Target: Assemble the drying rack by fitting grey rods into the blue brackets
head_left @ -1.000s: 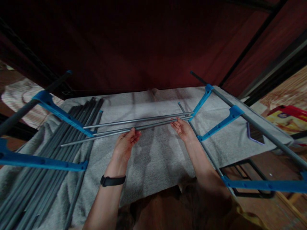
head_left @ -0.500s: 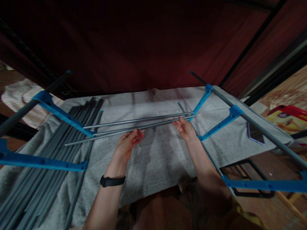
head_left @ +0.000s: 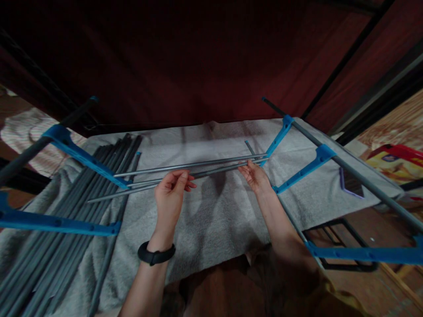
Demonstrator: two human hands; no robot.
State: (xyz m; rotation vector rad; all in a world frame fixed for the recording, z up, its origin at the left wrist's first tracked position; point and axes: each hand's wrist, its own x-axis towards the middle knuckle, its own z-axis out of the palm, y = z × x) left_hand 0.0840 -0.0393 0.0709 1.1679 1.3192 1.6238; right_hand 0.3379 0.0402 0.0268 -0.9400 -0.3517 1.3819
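Observation:
My left hand (head_left: 171, 193), with a black band on its wrist, is closed around a thin grey metal rod (head_left: 218, 169); the fingers partly hide it. Near the rod's right end, my right hand (head_left: 254, 176) pinches it, close to a blue plastic bracket (head_left: 279, 137). At the left, its free end lies over a bundle of grey tubes. Behind it, another thin rod (head_left: 155, 170) spans from the left blue bracket (head_left: 86, 156) to the right one. A second rod also runs close beside the held one, partly hidden by my left hand.
Grey tubes (head_left: 71, 207) lie bundled on the grey towel (head_left: 211, 237) at left. More blue brackets (head_left: 59, 223) join thicker tubes on both sides. At right are a dark flat object with a purple edge (head_left: 353, 184), a red and yellow package (head_left: 396, 160) and a black frame (head_left: 343, 229).
My left hand has turned at the wrist and shifted slightly left and up along the rod, its thumb now facing me. The rod's free left end moved slightly left; my right hand stays nearly still.

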